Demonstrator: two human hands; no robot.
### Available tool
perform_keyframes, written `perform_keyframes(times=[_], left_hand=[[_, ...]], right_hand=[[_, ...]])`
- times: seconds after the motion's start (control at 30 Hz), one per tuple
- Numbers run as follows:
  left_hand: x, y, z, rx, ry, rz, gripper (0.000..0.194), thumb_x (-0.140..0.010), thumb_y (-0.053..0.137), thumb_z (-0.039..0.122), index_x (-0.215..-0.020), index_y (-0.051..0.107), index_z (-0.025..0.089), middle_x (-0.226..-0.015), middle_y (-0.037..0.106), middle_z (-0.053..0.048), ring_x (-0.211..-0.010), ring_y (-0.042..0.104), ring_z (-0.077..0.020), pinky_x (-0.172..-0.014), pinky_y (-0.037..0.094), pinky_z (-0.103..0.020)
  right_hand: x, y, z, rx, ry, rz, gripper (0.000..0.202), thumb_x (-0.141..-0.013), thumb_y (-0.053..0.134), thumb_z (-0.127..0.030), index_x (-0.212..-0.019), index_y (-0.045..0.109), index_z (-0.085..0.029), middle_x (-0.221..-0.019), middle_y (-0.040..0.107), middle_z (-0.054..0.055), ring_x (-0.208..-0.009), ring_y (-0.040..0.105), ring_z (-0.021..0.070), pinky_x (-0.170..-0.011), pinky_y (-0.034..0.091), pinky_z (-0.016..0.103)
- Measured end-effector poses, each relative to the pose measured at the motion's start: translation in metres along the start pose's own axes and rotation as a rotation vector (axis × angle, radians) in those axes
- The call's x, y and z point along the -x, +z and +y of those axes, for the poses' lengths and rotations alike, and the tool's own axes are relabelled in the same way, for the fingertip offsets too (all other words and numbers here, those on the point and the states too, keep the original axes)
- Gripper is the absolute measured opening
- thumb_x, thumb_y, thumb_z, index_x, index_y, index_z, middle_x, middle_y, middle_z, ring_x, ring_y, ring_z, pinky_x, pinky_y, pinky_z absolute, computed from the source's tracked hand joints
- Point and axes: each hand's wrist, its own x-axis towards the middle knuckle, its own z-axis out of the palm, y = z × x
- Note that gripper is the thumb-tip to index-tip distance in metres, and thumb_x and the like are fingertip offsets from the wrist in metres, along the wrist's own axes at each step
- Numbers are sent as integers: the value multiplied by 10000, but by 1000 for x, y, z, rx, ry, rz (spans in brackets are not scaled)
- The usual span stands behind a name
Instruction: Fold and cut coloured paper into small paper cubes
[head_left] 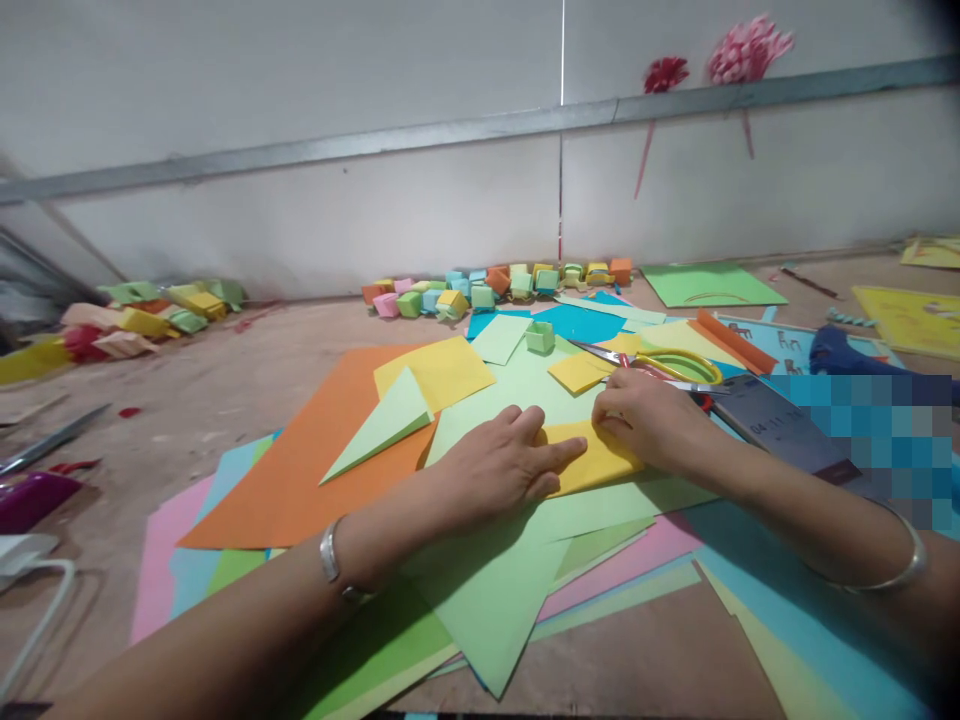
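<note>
A folded yellow paper [581, 474] lies on pale green sheets [495, 590] in front of me. My left hand [499, 465] rests on its left part, index finger stretched out across it and the fingers apart. At its upper right edge, my right hand [649, 415] has thumb and fingers pressed together on the paper. Just beyond are a small yellow folded piece [579, 373], a small green paper box [539, 337] and scissors with yellow handles [679, 366]. A green folded triangle [382, 425] lies on an orange sheet [300, 470] to the left.
Small folded paper pieces [480, 290] line the wall, with another heap [150, 318] at the far left. A phone [780, 420] and a dark blue tool [840, 352] are on the right. A purple object [37, 500] and a white cable [67, 600] lie at the left edge.
</note>
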Motion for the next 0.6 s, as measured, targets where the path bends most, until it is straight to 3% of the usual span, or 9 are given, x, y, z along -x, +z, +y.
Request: perform_keyframes(times=[0.07, 0.17, 0.27, 0.47, 0.6], left_hand=[[0, -2, 0, 7, -5, 2, 427, -1010, 346, 296, -1427, 429, 261, -924, 533, -63, -891, 434, -231, -832, 367, -358], [0, -3, 2, 24, -39, 1, 372, -1008, 359, 324, -1335, 525, 263, -920, 510, -62, -866, 440, -224, -818, 375, -347], [0, -4, 3, 46, -73, -4, 352, -1008, 361, 378, -1267, 571, 266, -955, 495, -66, -841, 438, -215, -801, 377, -334], [0, -6, 4, 3, -46, -16, 441, -989, 391, 289, -1427, 434, 267, -958, 523, -72, -854, 432, -224, -814, 366, -338], [0, -6, 5, 10, -51, -13, 435, -989, 381, 298, -1418, 448, 269, -954, 522, -77, -844, 436, -228, -807, 370, -342]], right_hand=[[4, -5, -5, 67, -115, 32, 191, -842, 547, -102, -807, 722, -171, -913, 624, 83, -804, 539, 175, -584, 279, 272], [18, -11, -24, 205, -412, 33, 165, -812, 572, -73, -786, 702, -170, -750, 598, 49, -656, 482, 151, -553, 228, 296], [39, -3, -45, 341, -569, 103, 169, -830, 548, -62, -778, 671, -166, -727, 611, 55, -657, 495, 167, -562, 227, 313], [76, 27, -60, 487, -335, 5, 143, -719, 610, -48, -666, 643, -177, -550, 510, 31, -503, 425, 156, -514, 212, 316], [73, 3, -62, 476, -92, -338, 205, -669, 661, -63, -525, 611, -201, -457, 445, 12, -429, 419, 155, -456, 195, 298]])
